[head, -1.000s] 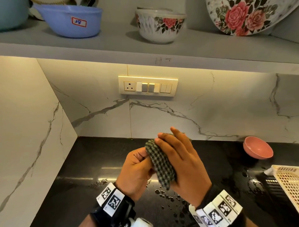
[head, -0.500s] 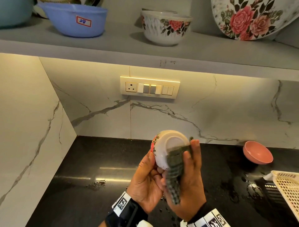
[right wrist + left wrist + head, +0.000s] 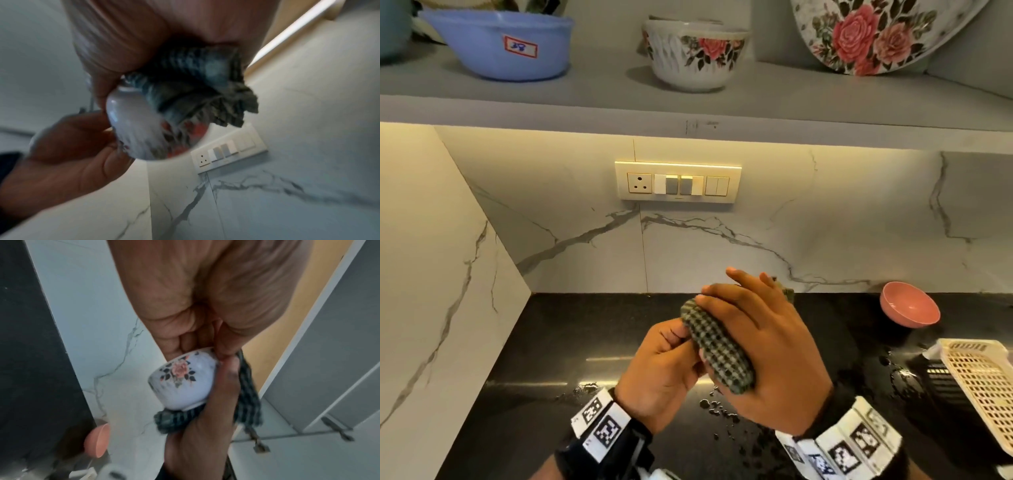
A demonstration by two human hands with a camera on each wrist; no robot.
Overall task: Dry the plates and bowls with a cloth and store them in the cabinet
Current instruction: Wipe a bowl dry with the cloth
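Observation:
My left hand grips a small white bowl with a rose print above the black counter. My right hand holds a green checked cloth wrapped over the bowl's base and side. In the head view the cloth and right hand hide the bowl entirely. The right wrist view shows the bowl blurred, with the bunched cloth pressed on it under my palm. In the left wrist view the cloth runs under the bowl's foot and along my right thumb.
A pink bowl sits at the counter's back right, and a cream perforated basket at the right edge. Water drops dot the black counter. The shelf above holds a blue bowl, a floral bowl and a floral plate.
Half a second ago the bowl's white base showed beside the cloth. My right hand has swept the cloth back over it, covering the bowl as it did a second ago.

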